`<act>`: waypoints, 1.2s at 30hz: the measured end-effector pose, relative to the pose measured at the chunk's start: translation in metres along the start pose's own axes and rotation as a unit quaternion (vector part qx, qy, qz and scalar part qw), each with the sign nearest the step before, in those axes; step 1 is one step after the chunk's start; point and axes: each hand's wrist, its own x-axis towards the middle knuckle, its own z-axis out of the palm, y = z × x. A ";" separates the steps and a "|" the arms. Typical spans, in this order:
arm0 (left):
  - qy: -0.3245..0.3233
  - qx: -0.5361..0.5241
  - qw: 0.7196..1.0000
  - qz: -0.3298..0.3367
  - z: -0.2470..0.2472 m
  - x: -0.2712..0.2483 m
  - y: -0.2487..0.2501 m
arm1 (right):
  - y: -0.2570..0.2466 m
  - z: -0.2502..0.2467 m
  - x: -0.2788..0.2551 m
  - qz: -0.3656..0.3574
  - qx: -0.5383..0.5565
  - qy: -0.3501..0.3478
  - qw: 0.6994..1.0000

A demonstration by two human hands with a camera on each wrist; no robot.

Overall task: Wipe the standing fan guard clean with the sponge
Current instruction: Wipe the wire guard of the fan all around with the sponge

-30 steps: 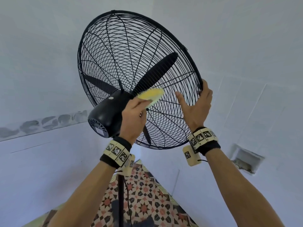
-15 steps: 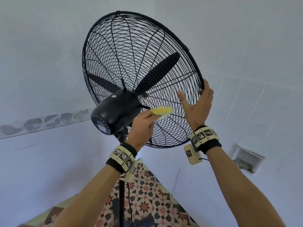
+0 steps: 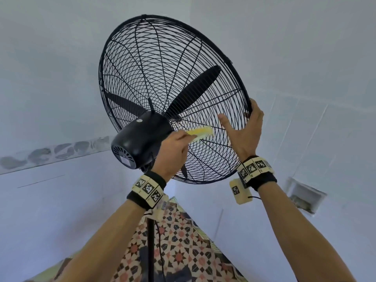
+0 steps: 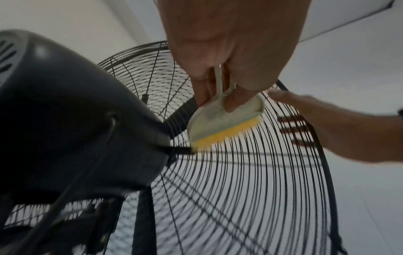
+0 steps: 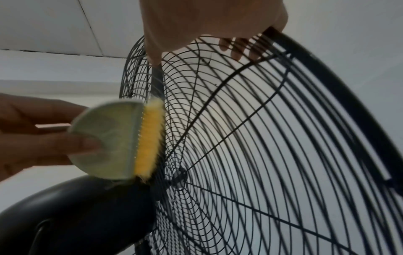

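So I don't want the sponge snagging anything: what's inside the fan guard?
Inside the fan guard sit black blades, two plainly visible and a third low down. The hub is mostly covered by the motor housing and the left hand holding the sponge.

The floor (image 3: 179, 241) has patterned star tiles in red, black and white; the fan's pole (image 3: 150, 251) stands on it.

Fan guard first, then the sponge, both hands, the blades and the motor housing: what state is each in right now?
Fan guard: tilted, rear mesh being wiped.
Sponge: yellow face pressed on the mesh beside the motor housing.
Left hand: pinches the sponge's handle.
Right hand: grips the guard's rim, fingers curled over it.
Blades: inside the guard, not blurred.
Motor housing: black, behind the guard.
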 end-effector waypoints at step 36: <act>-0.036 0.026 0.999 0.022 0.017 0.003 0.040 | 0.016 -0.020 0.002 0.030 0.050 -0.088 0.994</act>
